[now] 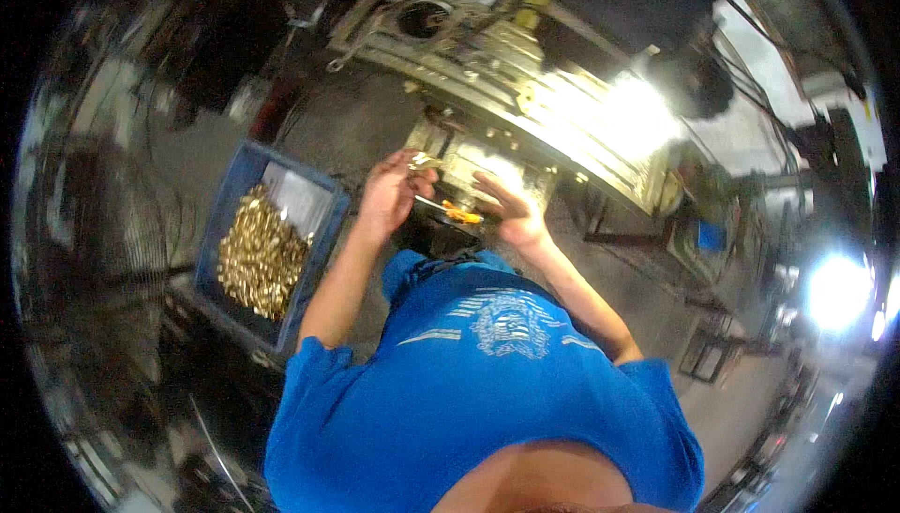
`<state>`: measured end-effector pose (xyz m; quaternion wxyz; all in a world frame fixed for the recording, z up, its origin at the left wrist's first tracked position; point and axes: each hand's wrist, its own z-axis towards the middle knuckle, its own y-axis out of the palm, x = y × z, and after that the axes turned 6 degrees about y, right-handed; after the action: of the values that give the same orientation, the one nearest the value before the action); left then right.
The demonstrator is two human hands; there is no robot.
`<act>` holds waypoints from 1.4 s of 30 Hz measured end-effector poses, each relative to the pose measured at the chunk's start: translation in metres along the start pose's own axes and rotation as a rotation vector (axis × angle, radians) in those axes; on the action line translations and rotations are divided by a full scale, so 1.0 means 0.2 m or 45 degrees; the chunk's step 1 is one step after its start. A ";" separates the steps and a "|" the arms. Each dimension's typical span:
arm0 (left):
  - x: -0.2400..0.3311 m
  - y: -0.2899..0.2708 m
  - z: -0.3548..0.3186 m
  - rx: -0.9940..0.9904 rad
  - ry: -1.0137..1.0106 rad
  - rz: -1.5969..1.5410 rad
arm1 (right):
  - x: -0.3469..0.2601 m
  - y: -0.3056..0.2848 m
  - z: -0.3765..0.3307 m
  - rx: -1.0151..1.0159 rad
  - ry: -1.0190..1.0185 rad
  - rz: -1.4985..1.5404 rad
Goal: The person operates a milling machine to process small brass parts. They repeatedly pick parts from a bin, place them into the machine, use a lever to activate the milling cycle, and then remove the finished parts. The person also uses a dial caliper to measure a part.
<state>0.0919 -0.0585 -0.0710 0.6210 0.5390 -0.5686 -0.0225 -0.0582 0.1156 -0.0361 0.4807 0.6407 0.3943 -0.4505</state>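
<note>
Small brass part (419, 159): pinched in left hand (389, 196) fingertips, held just before lit machine fixture (469, 162). Far left: blue crate (246, 176) heaped with brass pieces (261, 255), beside left forearm. Centre: left hand closed narrow on part; keep pinch firm, part square to fixture. Below, between hands: thin tool with orange handle (457, 213). Right hand (508, 213) fingers part-spread beside tool; whether it grips tool, cannot tell. Glare hides seat; judge alignment by feel, move slowly.

Single head-worn fisheye view, steeply downward over the wearer's blue shirt (487, 391) (edges strongly bent), close above the hands.
</note>
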 end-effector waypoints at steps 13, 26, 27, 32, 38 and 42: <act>-0.42 0.50 0.02 -0.188 -0.233 -0.083 | 0.17 -0.19 -0.10 0.342 -0.260 0.220; -0.36 0.59 0.08 -0.708 0.931 1.762 | 0.16 -0.31 -0.16 0.278 -0.280 0.420; -0.37 0.59 0.09 -0.664 0.866 1.697 | 0.13 -0.30 -0.16 0.272 -0.272 0.457; -0.37 0.58 0.40 -0.493 0.601 1.865 | 0.19 -0.43 -0.31 0.729 -0.125 0.211; -0.38 0.65 0.80 -0.332 0.844 1.900 | 0.30 -0.50 -0.72 1.031 0.129 0.164; -0.40 0.67 0.88 -0.245 0.909 1.986 | 0.35 -0.43 -0.92 1.173 0.209 0.237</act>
<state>-0.1428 -0.0638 -0.0733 0.6434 -0.0856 -0.5427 0.5331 -0.0816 0.3196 -0.1017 0.1521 0.8532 0.1313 -0.4813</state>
